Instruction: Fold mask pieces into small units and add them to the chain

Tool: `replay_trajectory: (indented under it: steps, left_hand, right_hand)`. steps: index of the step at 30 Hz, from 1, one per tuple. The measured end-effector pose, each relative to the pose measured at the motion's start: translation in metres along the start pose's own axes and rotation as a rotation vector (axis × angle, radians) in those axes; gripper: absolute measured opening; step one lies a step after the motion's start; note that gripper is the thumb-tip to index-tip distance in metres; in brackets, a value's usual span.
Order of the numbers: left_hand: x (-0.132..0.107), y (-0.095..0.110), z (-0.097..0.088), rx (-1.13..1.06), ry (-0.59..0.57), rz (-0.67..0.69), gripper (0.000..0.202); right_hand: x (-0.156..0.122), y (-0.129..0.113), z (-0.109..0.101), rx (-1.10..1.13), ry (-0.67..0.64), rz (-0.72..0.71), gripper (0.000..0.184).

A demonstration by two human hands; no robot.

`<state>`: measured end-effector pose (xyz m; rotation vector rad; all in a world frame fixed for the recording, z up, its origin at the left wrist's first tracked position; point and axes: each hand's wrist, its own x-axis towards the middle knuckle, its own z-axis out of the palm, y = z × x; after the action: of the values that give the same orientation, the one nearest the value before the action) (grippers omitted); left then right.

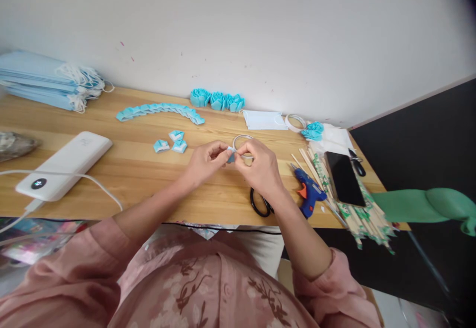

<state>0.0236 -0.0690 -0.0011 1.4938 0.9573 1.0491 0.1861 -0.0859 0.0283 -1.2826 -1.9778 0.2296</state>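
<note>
Both hands meet over the middle of the wooden table [141,169]. My left hand [206,160] and my right hand [260,167] pinch a small blue folded piece [231,156] between their fingertips. A roll of clear tape [242,141] lies on the table right behind my right hand. Three small folded blue pieces [171,142] lie to the left of my hands. Black-handled scissors [260,204] lie under my right wrist.
A curved row of folded blue pieces [159,111] and blue rosettes [217,100] lie at the back. A stack of face masks [44,80] sits far left, a white power bank [63,164] with cable front left. A blue glue gun [310,194], phone [344,178] and wooden sticks [357,209] lie right.
</note>
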Motion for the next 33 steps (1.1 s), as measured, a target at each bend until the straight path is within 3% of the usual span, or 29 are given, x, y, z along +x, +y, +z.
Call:
replay_trajectory:
  steps: [9,16,22,28,33]
  left_hand:
    - [0.004,-0.007,0.0,-0.076,0.065,0.069,0.019]
    - [0.004,-0.002,-0.001,-0.182,0.107,0.009,0.022]
    - [0.004,0.0,-0.002,-0.231,0.186,0.002,0.024]
    - [0.003,0.001,-0.001,-0.247,0.152,0.005,0.025]
    - [0.003,-0.003,0.0,-0.211,0.14,-0.009,0.026]
  right_hand:
    - [-0.001,-0.002,0.0,0.038,0.008,0.017,0.011]
    - [-0.009,0.004,-0.002,0.479,-0.04,0.256,0.015]
    - [-0.014,0.008,-0.002,0.728,0.236,0.413,0.017]
    - [-0.012,0.012,0.005,0.677,0.032,0.377,0.037]
    - [-0.005,0.005,0.011,0.615,-0.001,0.338,0.041]
